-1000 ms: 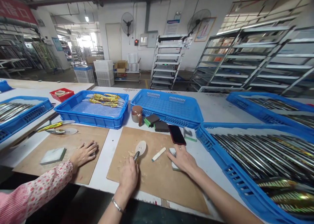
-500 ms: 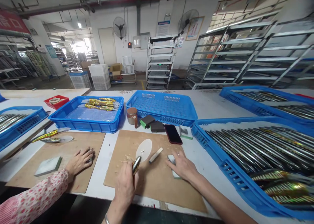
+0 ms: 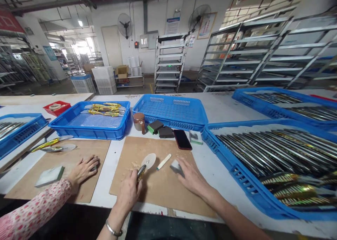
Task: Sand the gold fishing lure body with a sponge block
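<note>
My left hand (image 3: 128,192) grips a fishing lure (image 3: 146,164) by its metallic body, the clear oval lip lying flat on the brown board (image 3: 158,194). My right hand (image 3: 190,177) rests on a grey-white sanding block (image 3: 176,167) on the same board. A small white stick (image 3: 163,161) lies between the lure and the block. Fine shavings are scattered near the lure.
A co-worker's hand (image 3: 83,170) in a red-dotted sleeve rests on the left board beside a green-white block (image 3: 49,175). Blue trays hold gold lures (image 3: 105,110) and many silver ones (image 3: 276,152). An empty blue tray (image 3: 171,112), a brown jar (image 3: 139,121), dark sanding blocks (image 3: 160,129) and a phone (image 3: 182,139) stand behind.
My left hand turned the lure and brought its lip back down on the board. My right hand slid the sanding block slightly left. The camera view shifted a little.
</note>
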`<state>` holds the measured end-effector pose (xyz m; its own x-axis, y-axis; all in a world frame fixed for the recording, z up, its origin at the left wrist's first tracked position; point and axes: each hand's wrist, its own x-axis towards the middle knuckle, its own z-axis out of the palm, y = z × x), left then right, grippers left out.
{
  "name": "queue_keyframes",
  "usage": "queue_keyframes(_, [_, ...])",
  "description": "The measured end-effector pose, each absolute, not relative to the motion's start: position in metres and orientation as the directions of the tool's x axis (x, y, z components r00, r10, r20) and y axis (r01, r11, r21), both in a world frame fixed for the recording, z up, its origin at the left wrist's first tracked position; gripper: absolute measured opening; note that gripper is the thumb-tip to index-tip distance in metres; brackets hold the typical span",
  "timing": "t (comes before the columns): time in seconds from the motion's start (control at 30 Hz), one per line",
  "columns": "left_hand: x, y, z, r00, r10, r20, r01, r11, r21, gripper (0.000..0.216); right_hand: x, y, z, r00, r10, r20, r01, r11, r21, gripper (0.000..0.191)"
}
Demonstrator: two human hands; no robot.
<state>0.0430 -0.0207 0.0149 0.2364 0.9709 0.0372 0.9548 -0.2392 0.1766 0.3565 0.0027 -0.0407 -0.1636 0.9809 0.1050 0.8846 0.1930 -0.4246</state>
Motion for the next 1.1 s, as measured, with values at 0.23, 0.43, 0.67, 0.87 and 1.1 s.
queue_keyframes(0.23, [0.041, -0.020, 0.024, 0.162, 0.967, -0.198, 0.972, -0.122, 0.199, 0.018, 0.301, -0.013, -0.001, -0.492, 0.828, 0.269, 0.740, 0.561, -0.371, 0.063])
queue_keyframes(0.43, [0.040, -0.019, 0.019, 0.168, 0.962, -0.216, 0.967, -0.118, 0.228, 0.017, 0.262, -0.006, -0.019, -0.578, 0.706, 0.409, 0.654, 0.701, -0.285, 0.050])
queue_keyframes(0.67, [0.043, -0.024, 0.021, 0.178, 0.963, -0.200, 0.972, -0.140, 0.192, 0.021, 0.303, 0.017, -0.015, -0.612, 0.732, 0.301, 0.716, 0.674, -0.183, 0.039])
queue_keyframes(0.87, [0.042, -0.024, 0.017, 0.201, 0.966, -0.164, 0.968, -0.170, 0.187, 0.018, 0.288, 0.010, 0.004, -0.650, 0.701, 0.295, 0.649, 0.713, -0.264, 0.045])
queue_keyframes(1.1, [0.040, -0.027, 0.014, 0.207, 0.969, -0.138, 0.971, -0.186, 0.148, 0.019, 0.314, 0.024, -0.025, -0.610, 0.756, 0.238, 0.726, 0.653, -0.215, 0.043])
